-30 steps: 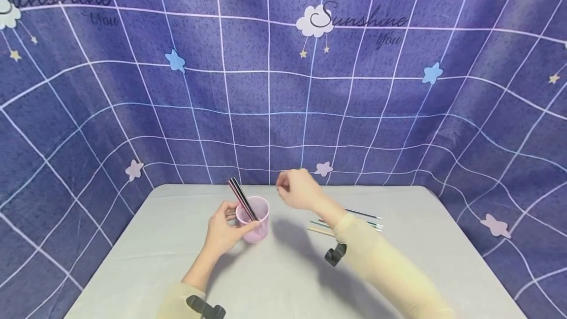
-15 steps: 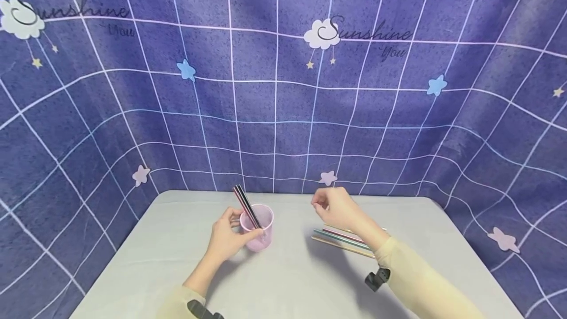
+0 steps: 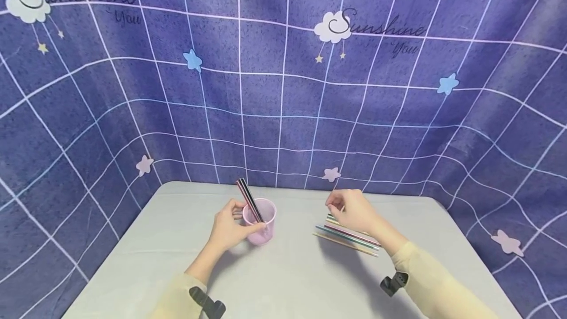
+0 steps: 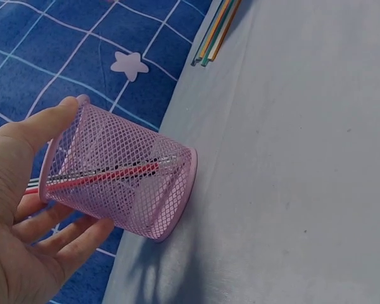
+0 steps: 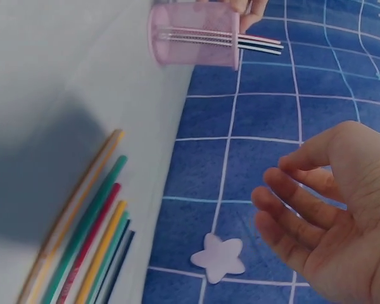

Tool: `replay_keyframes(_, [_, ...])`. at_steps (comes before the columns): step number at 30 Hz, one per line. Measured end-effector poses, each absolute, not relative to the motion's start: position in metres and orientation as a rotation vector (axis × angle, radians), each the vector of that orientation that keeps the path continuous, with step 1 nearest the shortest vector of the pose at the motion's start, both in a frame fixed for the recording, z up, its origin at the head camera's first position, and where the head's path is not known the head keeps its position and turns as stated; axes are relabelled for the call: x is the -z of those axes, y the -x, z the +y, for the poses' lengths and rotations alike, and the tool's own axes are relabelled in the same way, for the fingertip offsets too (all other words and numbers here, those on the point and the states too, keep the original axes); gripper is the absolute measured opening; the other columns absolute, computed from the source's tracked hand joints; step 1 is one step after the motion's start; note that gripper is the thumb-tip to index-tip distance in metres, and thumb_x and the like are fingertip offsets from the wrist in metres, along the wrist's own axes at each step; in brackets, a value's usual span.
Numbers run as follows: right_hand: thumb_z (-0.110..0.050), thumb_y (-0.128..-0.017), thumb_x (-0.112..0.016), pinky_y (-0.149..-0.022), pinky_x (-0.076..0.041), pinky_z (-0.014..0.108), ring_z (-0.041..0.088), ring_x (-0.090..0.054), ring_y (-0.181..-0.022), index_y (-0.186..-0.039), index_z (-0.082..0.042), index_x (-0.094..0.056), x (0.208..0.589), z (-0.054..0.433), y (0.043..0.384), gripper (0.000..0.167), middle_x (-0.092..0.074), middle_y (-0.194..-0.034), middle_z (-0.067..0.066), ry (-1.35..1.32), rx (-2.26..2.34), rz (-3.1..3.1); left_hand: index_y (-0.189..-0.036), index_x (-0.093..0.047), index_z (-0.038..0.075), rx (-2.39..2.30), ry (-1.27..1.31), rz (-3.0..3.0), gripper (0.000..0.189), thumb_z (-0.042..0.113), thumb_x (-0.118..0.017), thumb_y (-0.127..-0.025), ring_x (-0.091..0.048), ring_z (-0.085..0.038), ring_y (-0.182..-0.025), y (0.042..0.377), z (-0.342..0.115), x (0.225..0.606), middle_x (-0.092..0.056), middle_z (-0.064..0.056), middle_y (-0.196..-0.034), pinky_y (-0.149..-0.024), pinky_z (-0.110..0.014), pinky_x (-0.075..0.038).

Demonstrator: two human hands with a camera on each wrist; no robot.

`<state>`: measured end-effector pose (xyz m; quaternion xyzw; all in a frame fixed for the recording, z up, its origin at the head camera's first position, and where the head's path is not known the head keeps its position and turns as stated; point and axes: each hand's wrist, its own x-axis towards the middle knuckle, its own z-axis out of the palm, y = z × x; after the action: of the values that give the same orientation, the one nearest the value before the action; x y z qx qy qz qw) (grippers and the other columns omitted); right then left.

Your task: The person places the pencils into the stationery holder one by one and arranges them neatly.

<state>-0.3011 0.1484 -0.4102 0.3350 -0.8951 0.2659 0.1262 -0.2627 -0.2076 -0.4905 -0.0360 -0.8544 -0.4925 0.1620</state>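
My left hand [image 3: 228, 225] grips a pink mesh pen cup [image 3: 259, 237], thumb over its near rim and fingers round the far side. The cup stands upright on the table. Several pencils [image 3: 249, 197], dark and red, lean in it toward the left; through the mesh in the left wrist view a red pencil [image 4: 123, 172] shows inside. My right hand [image 3: 352, 209] holds nothing. Its fingers curl loosely in the air, over the far end of a row of loose coloured pencils [image 3: 345, 244]. In the right wrist view these are yellow, teal, red and dark blue, side by side.
A pale grey cloth covers the table [image 3: 283, 284]. Behind it and at both sides hangs a blue grid-patterned curtain [image 3: 261, 92] with stars and clouds. A black wrist camera [image 3: 394, 283] is strapped over each sleeve.
My right hand has moved away from the cup, rightward to above the loose pencils. The left hand keeps its hold on the pen cup. The head view has shifted slightly.
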Motion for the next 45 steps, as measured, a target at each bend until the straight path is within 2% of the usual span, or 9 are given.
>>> replay_keyframes(7, [-0.009, -0.091, -0.072, -0.063, -0.053, 0.017, -0.006, -0.057, -0.068, -0.088, -0.018, -0.074, 0.448, 0.158, 0.296, 0.010, -0.070, -0.075, -0.014, -0.982, -0.724, -2.697, -0.116, -0.064, 0.006, 1.381, 0.056, -2.462, 0.069, 0.033, -0.103, -0.067, -0.077, -0.037, -0.110, 0.252, -0.217, 0.493, -0.077, -0.018, -0.120, -0.101, -0.052, -0.064])
replay_keyframes(13, [-0.005, -0.089, -0.073, -0.061, -0.052, 0.018, 0.004, -0.061, -0.067, -0.090, -0.010, -0.075, 0.474, 0.171, 0.290, 0.006, -0.068, -0.074, -0.009, -0.962, -0.680, -2.718, -0.116, -0.064, 0.005, 1.373, 0.064, -2.475, 0.069, 0.033, -0.103, -0.067, -0.076, -0.038, -0.111, 0.250, -0.219, 0.487, -0.077, -0.020, -0.120, -0.101, -0.053, -0.064])
replay_keyframes(22, [-0.001, -0.086, -0.078, -0.068, -0.061, 0.027, 0.003, -0.065, -0.070, -0.089, -0.010, -0.075, 0.491, 0.183, 0.282, 0.011, -0.073, -0.077, -0.006, -1.043, -0.553, -2.741, -0.117, -0.064, 0.004, 1.420, 0.079, -2.448, 0.070, 0.028, -0.104, -0.066, -0.076, -0.039, -0.111, 0.255, -0.213, 0.483, -0.077, -0.020, -0.121, -0.102, -0.053, -0.063])
replay_keyframes(25, [0.000, -0.084, -0.079, -0.068, -0.061, 0.026, 0.004, -0.066, -0.069, -0.086, -0.012, -0.076, 0.498, 0.185, 0.280, 0.013, -0.074, -0.076, -0.006, -1.052, -0.516, -2.740, -0.117, -0.064, 0.003, 1.444, 0.083, -2.441, 0.069, 0.027, -0.104, -0.066, -0.076, -0.040, -0.112, 0.254, -0.210, 0.484, -0.077, -0.020, -0.121, -0.103, -0.054, -0.063])
replay_keyframes(36, [0.002, -0.083, -0.083, -0.059, -0.054, 0.021, -0.002, -0.057, -0.063, -0.082, -0.013, -0.076, 0.496, 0.189, 0.284, 0.016, -0.070, -0.071, -0.009, -1.054, -0.445, -2.704, -0.120, -0.064, 0.003, 1.445, 0.084, -2.424, 0.070, 0.029, -0.102, -0.068, -0.075, -0.040, -0.113, 0.259, -0.205, 0.486, -0.076, -0.020, -0.124, -0.103, -0.054, -0.062])
replay_keyframes(45, [-0.003, -0.090, -0.079, -0.064, -0.057, 0.022, 0.000, -0.060, -0.069, -0.087, -0.011, -0.076, 0.467, 0.188, 0.302, 0.009, -0.072, -0.077, -0.006, -1.021, -0.559, -2.770, -0.119, -0.064, 0.004, 1.437, 0.083, -2.420, 0.069, 0.028, -0.102, -0.067, -0.076, -0.039, -0.113, 0.263, -0.205, 0.490, -0.077, -0.019, -0.123, -0.102, -0.052, -0.063])
